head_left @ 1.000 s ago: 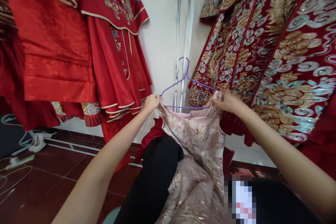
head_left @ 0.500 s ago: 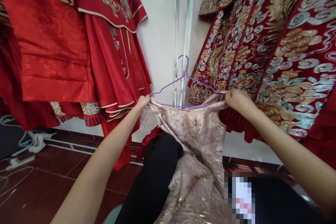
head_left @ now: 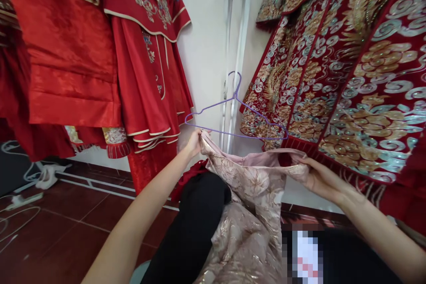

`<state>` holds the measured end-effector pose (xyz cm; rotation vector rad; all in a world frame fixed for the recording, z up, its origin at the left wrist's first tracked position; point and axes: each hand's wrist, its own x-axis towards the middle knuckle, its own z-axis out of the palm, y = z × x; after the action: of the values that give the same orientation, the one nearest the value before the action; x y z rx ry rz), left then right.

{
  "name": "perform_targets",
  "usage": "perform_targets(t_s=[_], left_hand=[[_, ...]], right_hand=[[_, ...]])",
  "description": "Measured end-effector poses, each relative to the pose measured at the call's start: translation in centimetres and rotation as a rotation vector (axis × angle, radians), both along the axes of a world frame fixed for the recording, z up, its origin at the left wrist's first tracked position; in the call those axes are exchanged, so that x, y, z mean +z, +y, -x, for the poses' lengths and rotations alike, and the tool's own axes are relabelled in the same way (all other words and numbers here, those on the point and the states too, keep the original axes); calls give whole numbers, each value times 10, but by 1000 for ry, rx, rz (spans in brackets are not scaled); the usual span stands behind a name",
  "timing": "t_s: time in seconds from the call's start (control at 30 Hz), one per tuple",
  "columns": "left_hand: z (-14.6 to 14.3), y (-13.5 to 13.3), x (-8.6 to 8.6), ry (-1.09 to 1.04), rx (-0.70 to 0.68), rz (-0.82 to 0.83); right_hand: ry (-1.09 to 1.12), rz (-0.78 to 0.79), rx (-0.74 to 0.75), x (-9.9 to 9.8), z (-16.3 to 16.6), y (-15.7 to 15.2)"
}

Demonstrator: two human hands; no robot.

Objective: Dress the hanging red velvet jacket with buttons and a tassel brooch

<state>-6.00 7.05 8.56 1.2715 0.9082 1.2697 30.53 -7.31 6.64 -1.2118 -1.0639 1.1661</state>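
Observation:
A pale pink brocade dress (head_left: pixel 253 195) with gold flower patterns lies over my lap. My left hand (head_left: pixel 195 141) is closed on the dress's left shoulder and on the bottom bar of a purple wire hanger (head_left: pixel 233 113). The hanger stands above the dress, its right end free of the cloth. My right hand (head_left: pixel 314 175) is closed on the dress's right shoulder, lower than the hanger and out to the right.
Plain red garments (head_left: pixel 83 53) hang at the left. Heavily embroidered red and gold robes (head_left: pixel 349 66) hang at the right. A white wall with vertical metal rails (head_left: pixel 236 31) lies between them. White cables (head_left: pixel 20 199) lie on the dark red tile floor.
My right hand has pulled the dress's right shoulder off the hanger and dropped down to the right. The hanger's right end now stands bare. My left hand has stayed in place.

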Motion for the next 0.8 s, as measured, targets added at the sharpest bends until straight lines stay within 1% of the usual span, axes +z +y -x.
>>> perform_targets(t_s=[0.07,0.13,0.2,0.3,0.43,0.53,0.6,0.7,0.8], left_hand=[[-11,-3,3,-143,-30,-53],[-20,-6,5,-282,-47,-103],[-25,-7,7,-388,-61,-119],[-24,-8,10,-447,-84,-106],[-15,-8,16,-526,-149,-26],[-14,-9,19,-594,-144,26],[-17,-10,18,-615,-127,40],[-23,-14,14,-647,-139,58],[-29,-21,8,-677,-166,73]], right_hand=[[33,21,-9,3,0,-10],[66,48,26,7,3,-19],[119,53,43,12,8,-23],[226,-23,5,19,11,-22],[332,-139,-87,25,11,-10],[348,-224,-111,27,14,-1],[239,-338,-117,31,21,6],[-116,-545,-171,41,35,25],[-512,-789,-335,57,47,46]])
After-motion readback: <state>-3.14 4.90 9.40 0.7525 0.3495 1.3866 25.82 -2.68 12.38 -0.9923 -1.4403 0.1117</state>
